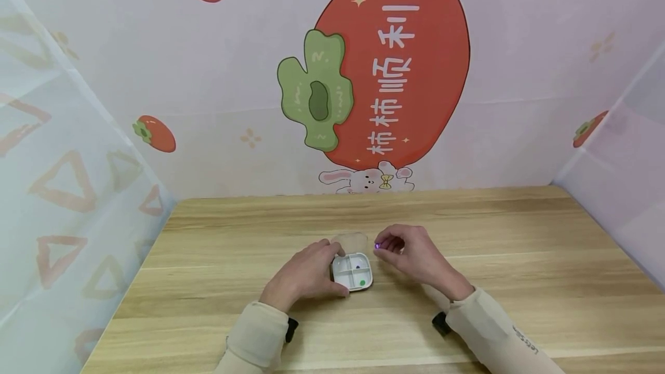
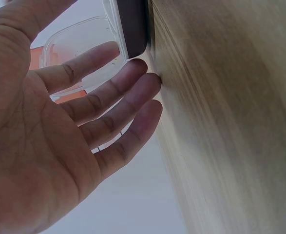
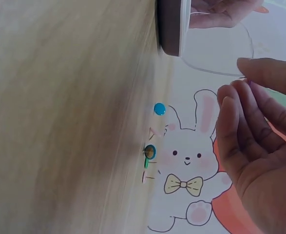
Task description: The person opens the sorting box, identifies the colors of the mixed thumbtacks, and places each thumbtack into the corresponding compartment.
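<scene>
A small white compartment box point(image 1: 342, 280) sits on the table, its clear lid point(image 2: 96, 36) raised on the far side. My left hand point(image 1: 309, 273) holds the box from the left, thumb at the near side and index finger at the far side. In the near right compartment lies a green thumbtack point(image 1: 362, 283); the far right one has a small dark blue piece point(image 1: 357, 267). To the right of the box, my right hand point(image 1: 415, 253) pinches a small shiny purple thumbtack point(image 1: 377, 246) between thumb and fingertips, above the table.
In the right wrist view, several loose thumbtacks lie on the table, among them a blue thumbtack point(image 3: 160, 108) and a green thumbtack point(image 3: 146, 163). A printed backdrop point(image 1: 249, 103) rises behind the wooden table point(image 1: 234, 224), with side panels left and right.
</scene>
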A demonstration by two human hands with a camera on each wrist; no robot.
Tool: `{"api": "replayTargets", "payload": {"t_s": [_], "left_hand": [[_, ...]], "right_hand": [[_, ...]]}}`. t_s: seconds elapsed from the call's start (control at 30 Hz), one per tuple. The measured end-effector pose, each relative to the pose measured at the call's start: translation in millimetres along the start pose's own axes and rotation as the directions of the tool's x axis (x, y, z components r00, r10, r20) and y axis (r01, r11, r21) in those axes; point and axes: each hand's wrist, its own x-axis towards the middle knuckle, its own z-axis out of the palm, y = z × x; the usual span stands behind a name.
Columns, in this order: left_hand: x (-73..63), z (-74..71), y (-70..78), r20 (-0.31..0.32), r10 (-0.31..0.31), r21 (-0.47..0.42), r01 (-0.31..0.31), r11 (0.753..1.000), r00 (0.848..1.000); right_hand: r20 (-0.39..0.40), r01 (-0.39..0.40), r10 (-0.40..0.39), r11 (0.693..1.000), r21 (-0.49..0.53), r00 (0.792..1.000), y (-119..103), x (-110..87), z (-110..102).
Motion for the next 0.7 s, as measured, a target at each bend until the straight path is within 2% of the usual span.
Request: {"api": "replayTargets", "payload": {"t_s": [0.3,0.57,0.7], "left_hand": [[-0.8,0.1,0.5,-0.001,-0.002,-0.003,0.002,1.000,1.000],[0.0,0.2,0.3,-0.001,-0.004,0.003,0.004,1.000,1.000],[0.1,0.2,0.4,-0.002,-0.002,0.010,0.002,1.000,1.000]], "right_hand": [[0.003,0.054,-0.054,0.996,0.068,0.999,0,-0.1,0],[-0.012,0.078,-0.078,0.996,0.042,0.997,1,0.0,6],[0.007,0.058,-0.058,0.998,0.023,0.998,1,0.9,10]]}}
